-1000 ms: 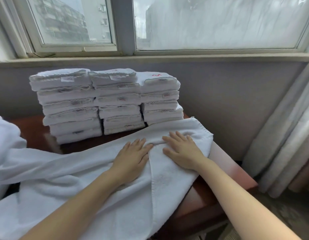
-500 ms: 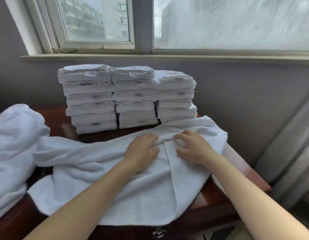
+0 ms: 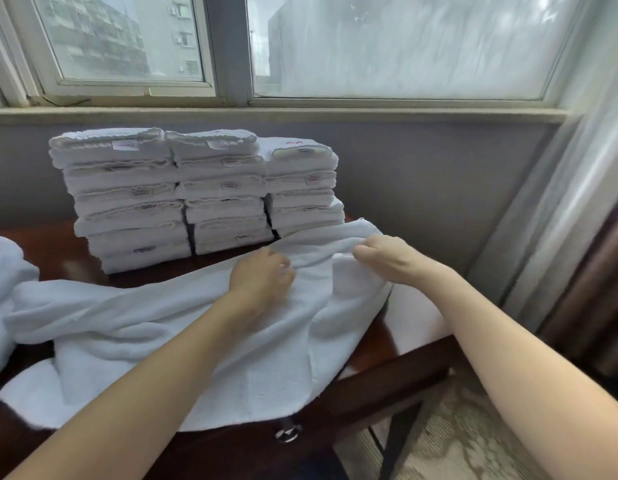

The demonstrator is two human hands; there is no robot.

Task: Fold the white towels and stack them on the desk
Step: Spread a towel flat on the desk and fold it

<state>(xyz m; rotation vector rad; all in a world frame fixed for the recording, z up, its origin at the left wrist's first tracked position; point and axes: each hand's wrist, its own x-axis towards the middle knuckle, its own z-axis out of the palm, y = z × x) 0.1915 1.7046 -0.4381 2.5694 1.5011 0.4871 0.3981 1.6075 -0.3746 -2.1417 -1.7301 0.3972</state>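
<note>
A white towel [image 3: 266,358] lies open and rumpled across the lower centre of the frame, draping over the front edge of the dark wooden desk [image 3: 387,368]. At its far edge the left hand [image 3: 262,275] curls into the cloth and the right hand [image 3: 387,258] pinches a raised fold. A loose towel heap [image 3: 6,278] sits at the left edge. Behind, three stacks of folded towels [image 3: 196,195] stand below the window [image 3: 404,46].

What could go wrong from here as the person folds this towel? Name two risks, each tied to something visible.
1. The towel hangs over the front edge of the desk. With the left hand and right hand gripping only its far part, lifting might let it slide off.
2. Its far edge lies close to the folded stacks, so a pull could nudge them askew.
</note>
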